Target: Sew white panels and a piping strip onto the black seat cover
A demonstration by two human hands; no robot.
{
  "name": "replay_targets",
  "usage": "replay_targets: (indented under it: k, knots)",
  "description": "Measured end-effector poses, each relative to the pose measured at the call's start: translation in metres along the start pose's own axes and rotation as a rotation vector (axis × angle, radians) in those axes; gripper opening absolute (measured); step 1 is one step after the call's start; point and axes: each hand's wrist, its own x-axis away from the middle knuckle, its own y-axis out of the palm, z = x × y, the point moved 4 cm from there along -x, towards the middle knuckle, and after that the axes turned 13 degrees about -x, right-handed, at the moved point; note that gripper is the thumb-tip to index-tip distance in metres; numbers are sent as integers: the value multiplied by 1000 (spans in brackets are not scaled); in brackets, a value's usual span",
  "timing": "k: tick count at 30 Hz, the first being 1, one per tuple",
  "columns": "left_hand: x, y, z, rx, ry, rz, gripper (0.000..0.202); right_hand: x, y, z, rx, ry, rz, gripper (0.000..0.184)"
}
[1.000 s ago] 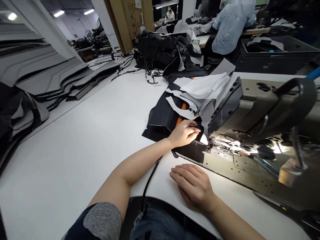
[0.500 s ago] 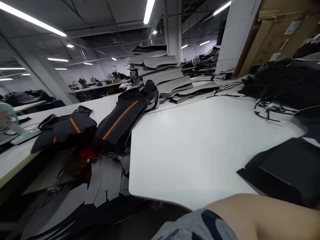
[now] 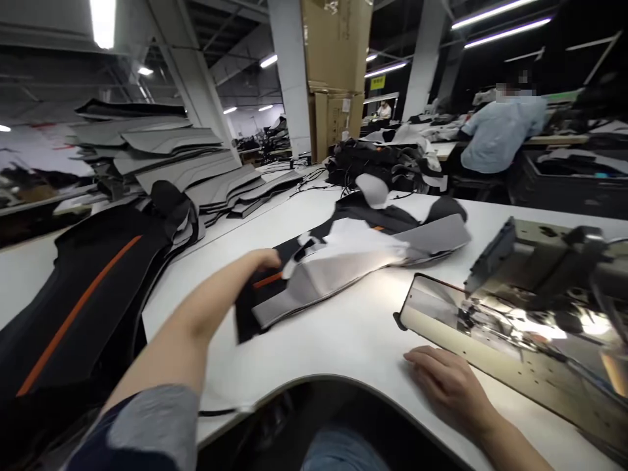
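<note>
On the white table lies a black and grey garment piece (image 3: 333, 268) with orange strips, its pale inner side partly folded up. My left hand (image 3: 266, 260) is at its left edge, fingers curled onto the black cloth; the fingertips are blurred and partly hidden. My right hand (image 3: 439, 379) rests on the tabletop with loosely bent fingers and nothing in it, just in front of the sewing machine (image 3: 530, 314). The machine's lamp lights its needle area and the cloth nearby.
A black panel with an orange stripe (image 3: 83, 288) hangs over the table's left side. Behind it rise stacked grey sheets (image 3: 181, 150). A dark cloth pile (image 3: 387, 160) and tall cartons (image 3: 338, 72) stand at the back. A seated person in light blue (image 3: 505, 131) is at the far right.
The view has swung right, bringing the sewing machine and both hands into sight. The garment piece now lies across the middle of the table, with my left arm stretched to it.
</note>
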Motion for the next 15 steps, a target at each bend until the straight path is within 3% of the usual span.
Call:
replay_targets:
  k: [2, 4, 6, 8, 10, 12, 15]
  knots:
    - [-3, 0, -19, -69, -81, -74, 40, 0, 3, -3, 3, -12, -43, 18]
    - [-4, 10, -9, -113, -98, -117, 45, 2, 5, -4, 20, -19, -72, 17]
    - [-3, 35, 29, -124, 15, -167, 43, 5, 5, -1, 65, 5, -62, 20]
    - [3, 69, 82, -168, 259, -286, 42, 6, 4, 4, 158, 81, -16, 28]
    - [9, 92, 125, -207, 379, -338, 31, 4, 5, 7, 276, 161, 36, 37]
    - [14, 101, 156, -230, 482, -371, 29, -5, 5, 8, 363, 188, 61, 44]
    - [16, 87, 190, -260, 645, -436, 40, -19, 0, 13, 425, 192, 68, 50]
